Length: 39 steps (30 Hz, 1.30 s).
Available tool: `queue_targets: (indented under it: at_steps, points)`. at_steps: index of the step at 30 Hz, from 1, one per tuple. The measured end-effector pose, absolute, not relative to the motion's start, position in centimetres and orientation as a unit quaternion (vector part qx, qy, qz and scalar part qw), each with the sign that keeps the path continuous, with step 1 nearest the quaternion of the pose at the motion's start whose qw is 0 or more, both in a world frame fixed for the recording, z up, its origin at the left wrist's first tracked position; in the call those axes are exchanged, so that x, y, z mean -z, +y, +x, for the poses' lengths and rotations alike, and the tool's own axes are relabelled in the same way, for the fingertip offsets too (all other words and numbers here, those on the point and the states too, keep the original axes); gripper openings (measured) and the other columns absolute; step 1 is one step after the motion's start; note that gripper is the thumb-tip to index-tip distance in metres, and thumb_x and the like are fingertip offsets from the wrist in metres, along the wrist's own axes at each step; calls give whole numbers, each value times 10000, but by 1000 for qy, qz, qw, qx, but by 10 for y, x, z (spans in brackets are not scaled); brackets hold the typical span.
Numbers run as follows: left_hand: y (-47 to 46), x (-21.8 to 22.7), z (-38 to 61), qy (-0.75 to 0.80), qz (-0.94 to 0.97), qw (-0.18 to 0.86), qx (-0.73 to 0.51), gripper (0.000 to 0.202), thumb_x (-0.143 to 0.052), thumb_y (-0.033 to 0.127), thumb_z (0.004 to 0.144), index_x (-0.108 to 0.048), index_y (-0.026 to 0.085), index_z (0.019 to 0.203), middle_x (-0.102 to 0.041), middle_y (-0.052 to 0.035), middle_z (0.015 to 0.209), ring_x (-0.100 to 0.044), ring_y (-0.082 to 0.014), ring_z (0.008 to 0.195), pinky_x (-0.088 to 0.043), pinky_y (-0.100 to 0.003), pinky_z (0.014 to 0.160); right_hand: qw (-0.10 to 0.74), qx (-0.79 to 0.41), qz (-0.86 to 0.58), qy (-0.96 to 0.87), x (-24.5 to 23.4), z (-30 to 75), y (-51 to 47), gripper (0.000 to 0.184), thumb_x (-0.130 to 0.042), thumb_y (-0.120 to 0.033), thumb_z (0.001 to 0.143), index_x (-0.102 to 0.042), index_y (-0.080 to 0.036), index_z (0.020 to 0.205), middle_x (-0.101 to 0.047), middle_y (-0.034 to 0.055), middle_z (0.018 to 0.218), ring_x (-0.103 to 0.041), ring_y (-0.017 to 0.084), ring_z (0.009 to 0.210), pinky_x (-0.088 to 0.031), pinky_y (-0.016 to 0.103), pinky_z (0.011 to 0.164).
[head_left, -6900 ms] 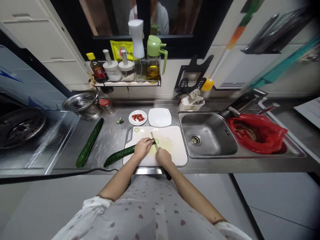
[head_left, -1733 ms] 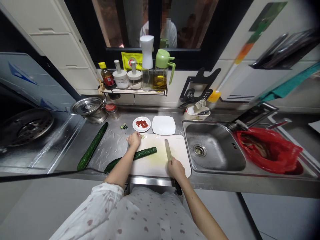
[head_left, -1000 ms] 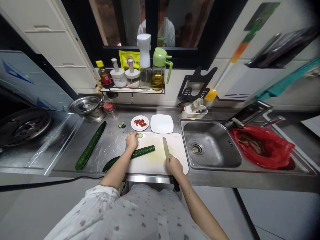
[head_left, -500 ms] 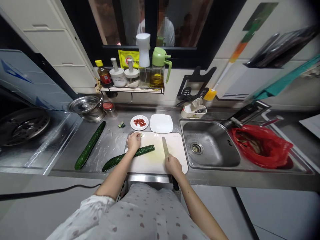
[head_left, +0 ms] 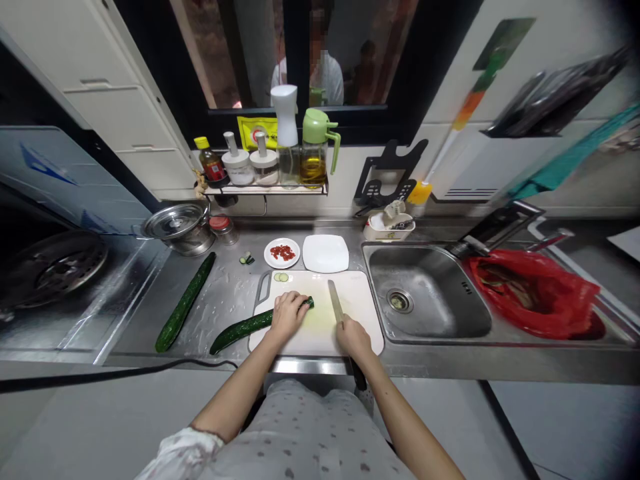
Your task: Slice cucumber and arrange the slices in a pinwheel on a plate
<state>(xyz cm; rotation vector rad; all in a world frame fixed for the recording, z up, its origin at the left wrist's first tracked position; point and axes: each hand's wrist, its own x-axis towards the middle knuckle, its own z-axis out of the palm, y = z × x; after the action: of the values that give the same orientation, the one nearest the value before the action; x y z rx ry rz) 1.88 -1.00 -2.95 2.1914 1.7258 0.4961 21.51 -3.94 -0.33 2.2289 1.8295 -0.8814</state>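
Note:
My left hand (head_left: pixel 290 315) is closed over a cucumber (head_left: pixel 245 329), near its cut right end. That cucumber lies partly on the white cutting board (head_left: pixel 320 341) and partly on the steel counter. My right hand (head_left: pixel 354 337) grips a knife (head_left: pixel 335 300), its blade pointing away from me over the board, to the right of the cucumber. Its dark handle end shows below my wrist. Cucumber slices (head_left: pixel 281 277) lie at the board's upper left corner. A second, whole cucumber (head_left: pixel 185 303) rests on the counter to the left.
Behind the board stand a small plate of chopped red pieces (head_left: pixel 282 253) and a white square plate (head_left: pixel 326 254). Cucumber bits (head_left: pixel 247 258) lie nearby. To the right is the sink (head_left: pixel 430 297), with a red plastic bag (head_left: pixel 537 293) beside it. A lidded steel pot (head_left: pixel 179 229) sits at back left.
My left hand has come from the board's upper left corner back to the cucumber, and cucumber slices now show at that corner. My right hand still holds the knife in about the same place.

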Motion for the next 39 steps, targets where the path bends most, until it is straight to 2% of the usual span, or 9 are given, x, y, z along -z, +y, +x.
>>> queue_targets:
  at_steps: [16, 23, 39]
  points:
    - [-1, 44, 15, 548, 801, 128, -202, 270, -457, 340, 944, -660, 281, 1112, -629, -35, 1003, -541, -172, 973, -381, -328, 869, 67, 280, 730, 620, 0, 214, -40, 338, -320, -240, 908, -572, -156, 1116, -669, 142, 1040, -626, 243, 971, -411, 306, 749]
    - [0, 53, 14, 539, 804, 123, -219, 273, -459, 344, 943, -669, 273, 1103, -639, -33, 985, -560, -165, 933, -415, -317, 861, 8, 272, 717, 642, -9, 205, -43, 361, -282, -328, 959, -547, -168, 1144, -679, 119, 1017, -624, 217, 952, -383, 278, 745]
    - [-2, 58, 14, 538, 805, 103, -226, 278, -461, 353, 942, -662, 299, 1128, -619, -28, 989, -539, -151, 923, -453, -263, 790, 14, 290, 677, 676, -21, 181, -38, 362, -308, -284, 946, -536, -151, 1193, -662, 149, 1091, -615, 238, 1003, -399, 296, 774]
